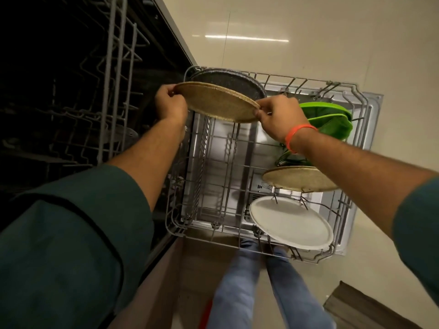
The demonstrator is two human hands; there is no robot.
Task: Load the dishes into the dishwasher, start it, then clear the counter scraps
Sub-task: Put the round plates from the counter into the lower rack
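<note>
A tan speckled plate [217, 103] is held on edge above the far part of the pulled-out lower rack [209, 176]. My left hand [169, 104] pinches its left rim and my right hand [278, 117] pinches its right rim. Just behind it a dark speckled plate [228, 79] stands in the rack. On the rack's right side sit two green dishes [332, 119], another tan plate [297, 179] and a white plate [289, 222], all standing on edge.
The open dishwasher tub with its upper rack [116, 74] lies dark at left. The open door [370, 110] lies under the rack. My legs in jeans [249, 281] stand at the rack's near edge on a beige tiled floor [308, 32].
</note>
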